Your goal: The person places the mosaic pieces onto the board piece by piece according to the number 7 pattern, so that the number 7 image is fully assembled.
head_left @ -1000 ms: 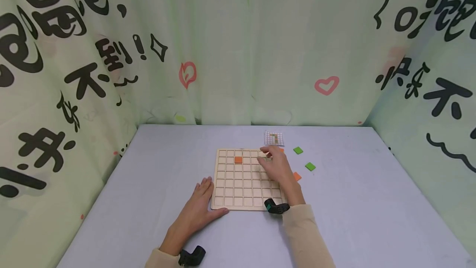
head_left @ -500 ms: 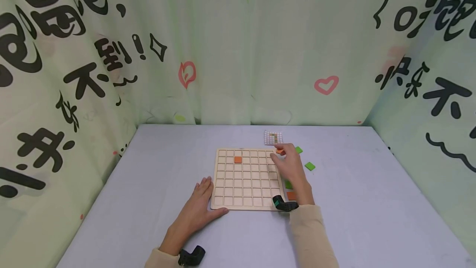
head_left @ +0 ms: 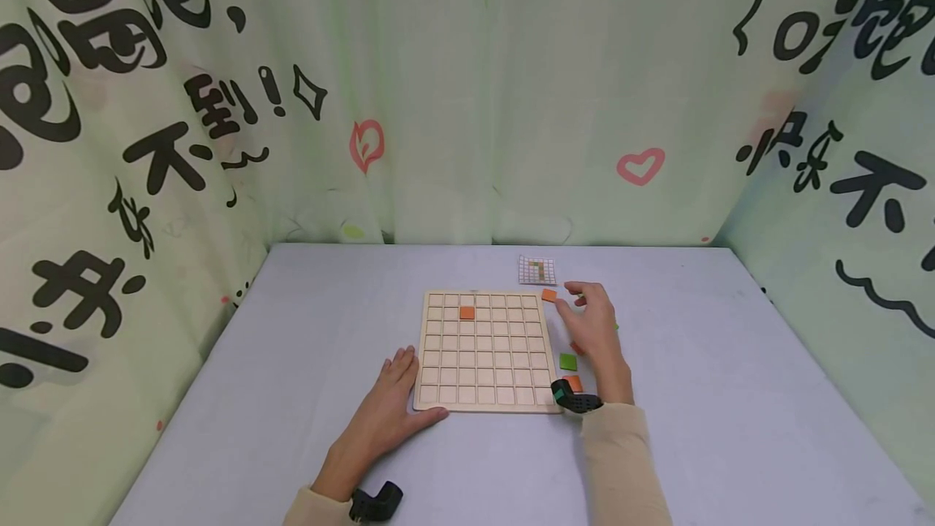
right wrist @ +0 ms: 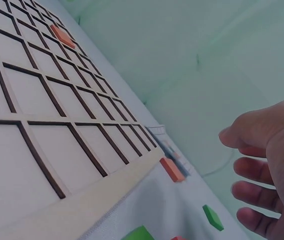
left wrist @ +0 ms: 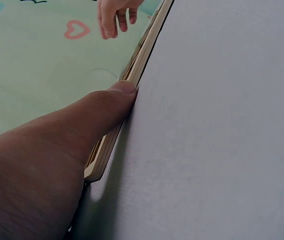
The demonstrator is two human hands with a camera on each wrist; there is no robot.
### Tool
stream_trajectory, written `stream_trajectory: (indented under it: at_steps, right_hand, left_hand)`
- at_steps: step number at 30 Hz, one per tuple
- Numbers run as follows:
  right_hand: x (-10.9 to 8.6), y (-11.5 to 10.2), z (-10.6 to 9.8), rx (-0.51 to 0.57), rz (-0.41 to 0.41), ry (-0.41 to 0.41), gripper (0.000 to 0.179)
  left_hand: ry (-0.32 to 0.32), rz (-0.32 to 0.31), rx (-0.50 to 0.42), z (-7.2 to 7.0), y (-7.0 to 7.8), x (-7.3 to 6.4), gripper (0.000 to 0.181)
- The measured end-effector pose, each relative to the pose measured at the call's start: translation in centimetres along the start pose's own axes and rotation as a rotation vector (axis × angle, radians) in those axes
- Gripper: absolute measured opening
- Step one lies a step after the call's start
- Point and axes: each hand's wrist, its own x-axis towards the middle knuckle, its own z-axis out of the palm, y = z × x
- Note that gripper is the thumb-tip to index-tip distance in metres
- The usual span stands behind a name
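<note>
- The left hand [head_left: 390, 408] lies flat at the board's [head_left: 485, 360] near-left corner, straight fingers along one side and thumb on the near edge, probably to steady it.
- An orange tile [head_left: 467, 312] sits in a cell near the far edge; loose tiles, including a green tile [head_left: 568, 362], lie right of the board, seemingly for easy reach.
- A gridded card [head_left: 536, 270] lies beyond, likely for reference.
- The right hand [head_left: 595, 327] hovers beside the board, fingers loosely bent, gripping nothing visible.
</note>
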Motion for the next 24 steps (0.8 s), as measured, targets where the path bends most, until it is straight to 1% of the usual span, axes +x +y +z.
stream_trajectory:
  at_steps: [3, 7, 14, 24]
  right_hand:
    - [0.0, 0.3, -0.2, -0.007, -0.004, 0.025, 0.041]
    - [0.1, 0.7, -0.6, -0.023, 0.014, 0.042, 0.04]
    - [0.1, 1.5, -1.3, -0.032, 0.075, 0.059, 0.041]
    - [0.0, 2.8, -2.2, -0.04, 0.111, 0.066, 0.043]
  left_hand:
    - [-0.001, 0.001, -0.001, 0.0, 0.0, 0.0, 0.1]
    - [-0.005, -0.001, -0.002, -0.1, 0.1, -0.1, 0.1]
    - [-0.011, -0.005, -0.003, -0.1, 0.1, -0.1, 0.1]
    - [-0.003, 0.004, 0.0, -0.1, 0.0, -0.1, 0.099]
